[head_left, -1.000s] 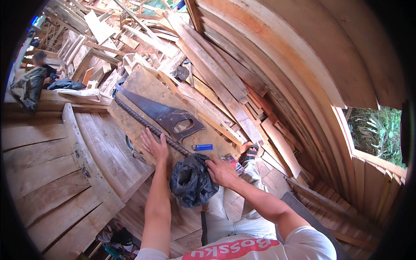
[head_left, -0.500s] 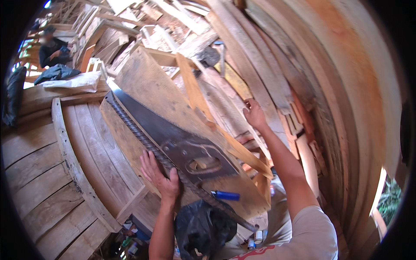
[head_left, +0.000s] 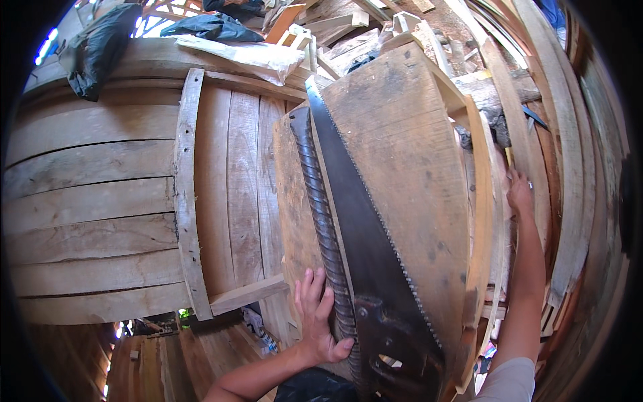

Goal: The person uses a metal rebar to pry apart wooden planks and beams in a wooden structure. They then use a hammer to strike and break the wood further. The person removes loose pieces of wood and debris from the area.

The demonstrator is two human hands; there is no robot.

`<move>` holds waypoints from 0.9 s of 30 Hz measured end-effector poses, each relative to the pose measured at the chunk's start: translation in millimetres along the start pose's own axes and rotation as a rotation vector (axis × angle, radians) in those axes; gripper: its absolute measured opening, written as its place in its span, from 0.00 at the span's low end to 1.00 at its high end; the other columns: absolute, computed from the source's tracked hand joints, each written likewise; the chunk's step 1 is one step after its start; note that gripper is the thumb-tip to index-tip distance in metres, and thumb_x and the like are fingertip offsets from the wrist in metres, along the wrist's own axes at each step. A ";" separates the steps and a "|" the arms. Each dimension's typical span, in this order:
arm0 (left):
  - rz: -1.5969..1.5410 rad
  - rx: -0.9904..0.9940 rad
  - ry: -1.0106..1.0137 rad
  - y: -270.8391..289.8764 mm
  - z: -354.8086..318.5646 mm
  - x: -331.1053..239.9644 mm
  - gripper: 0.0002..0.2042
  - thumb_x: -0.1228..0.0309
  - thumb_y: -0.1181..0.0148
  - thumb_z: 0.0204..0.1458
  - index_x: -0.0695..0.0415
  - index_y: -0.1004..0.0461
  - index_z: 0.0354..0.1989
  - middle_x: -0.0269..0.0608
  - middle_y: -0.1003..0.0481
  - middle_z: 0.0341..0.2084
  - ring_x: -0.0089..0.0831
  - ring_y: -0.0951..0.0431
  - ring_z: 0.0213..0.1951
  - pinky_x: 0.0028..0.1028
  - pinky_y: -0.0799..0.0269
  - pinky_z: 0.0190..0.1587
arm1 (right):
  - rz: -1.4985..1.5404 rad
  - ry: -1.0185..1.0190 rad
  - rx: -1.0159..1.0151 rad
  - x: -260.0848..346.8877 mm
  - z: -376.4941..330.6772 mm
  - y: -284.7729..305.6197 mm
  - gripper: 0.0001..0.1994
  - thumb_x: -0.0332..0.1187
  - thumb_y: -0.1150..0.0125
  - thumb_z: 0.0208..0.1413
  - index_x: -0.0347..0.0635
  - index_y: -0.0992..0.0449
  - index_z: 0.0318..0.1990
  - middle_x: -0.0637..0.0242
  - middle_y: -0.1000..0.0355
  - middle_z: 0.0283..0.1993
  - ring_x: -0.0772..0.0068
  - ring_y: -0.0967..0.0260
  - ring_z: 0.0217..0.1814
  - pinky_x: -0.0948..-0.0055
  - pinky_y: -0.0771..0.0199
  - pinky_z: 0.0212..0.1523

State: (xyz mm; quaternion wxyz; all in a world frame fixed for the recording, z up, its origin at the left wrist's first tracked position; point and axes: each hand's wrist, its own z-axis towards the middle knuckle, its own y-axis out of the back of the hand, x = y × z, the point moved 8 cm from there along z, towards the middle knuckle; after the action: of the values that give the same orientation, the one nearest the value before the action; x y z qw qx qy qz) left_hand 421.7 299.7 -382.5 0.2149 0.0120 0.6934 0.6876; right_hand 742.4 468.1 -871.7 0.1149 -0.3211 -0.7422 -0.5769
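Note:
A handsaw (head_left: 365, 214) lies on a broad wooden board (head_left: 408, 167), teeth facing right and its dark handle nearest me. Beside the blade's smooth edge runs a dark ribbed steel bar (head_left: 323, 221). My left hand (head_left: 318, 318) rests with fingers spread on the board, its thumb against the bar. At the right, beyond the board, my right hand (head_left: 520, 193) is closed at the near end of a narrow yellow handle (head_left: 510, 158). What the handle belongs to is unclear; a dark lump (head_left: 499, 128) lies near its far end.
Planked panels with a batten (head_left: 189, 194) stand at the left. Dark plastic bags (head_left: 100, 50) and a white sheet (head_left: 251, 60) lie on a beam behind. Long curved planks (head_left: 569, 167) rise at the right, and scrap wood fills the back. A black bag (head_left: 316, 387) sits near me.
The view has swung left and closer, so the saw and board stand more upright. My left hand stays beside the ribbed bar; my right hand remains by the yellow handle, its fingers now more closed.

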 end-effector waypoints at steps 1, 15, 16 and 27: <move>-0.014 0.003 -0.018 -2.3 2.5 -0.8 0.41 0.40 0.55 0.50 0.56 0.52 0.67 0.64 0.51 0.64 0.62 0.55 0.66 0.60 0.69 0.62 | -0.028 0.025 -0.004 2.4 5.6 -1.6 0.28 0.22 0.53 0.50 0.50 0.37 0.61 0.46 0.38 0.58 0.47 0.37 0.59 0.55 0.35 0.58; -0.063 -0.093 -0.055 -4.6 1.1 5.6 0.42 0.40 0.56 0.48 0.56 0.50 0.67 0.68 0.47 0.62 0.63 0.50 0.65 0.59 0.62 0.62 | -0.558 0.111 -0.081 -32.2 63.2 -69.4 0.19 0.28 0.52 0.57 0.54 0.29 0.56 0.60 0.32 0.38 0.61 0.28 0.35 0.64 0.26 0.30; -0.064 -0.085 -0.031 -4.0 -1.4 5.3 0.42 0.39 0.56 0.48 0.53 0.51 0.68 0.68 0.47 0.62 0.63 0.51 0.65 0.59 0.64 0.62 | -0.619 0.146 -0.055 -29.9 58.8 -79.3 0.17 0.30 0.52 0.57 0.53 0.28 0.54 0.58 0.34 0.47 0.61 0.30 0.43 0.61 0.27 0.39; -0.027 -0.051 0.006 -1.5 -4.5 8.9 0.42 0.37 0.57 0.48 0.50 0.52 0.68 0.67 0.49 0.63 0.63 0.52 0.65 0.60 0.68 0.61 | -0.583 0.273 -0.142 -72.6 53.3 -88.2 0.20 0.29 0.60 0.59 0.53 0.32 0.58 0.50 0.41 0.62 0.54 0.36 0.56 0.57 0.34 0.52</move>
State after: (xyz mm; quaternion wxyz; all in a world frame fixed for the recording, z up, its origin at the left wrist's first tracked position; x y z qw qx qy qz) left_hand 412.7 298.1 -386.6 0.2221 -0.0050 0.6765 0.7021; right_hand 755.0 481.4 -996.4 0.0207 -0.0217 -0.7386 -0.6735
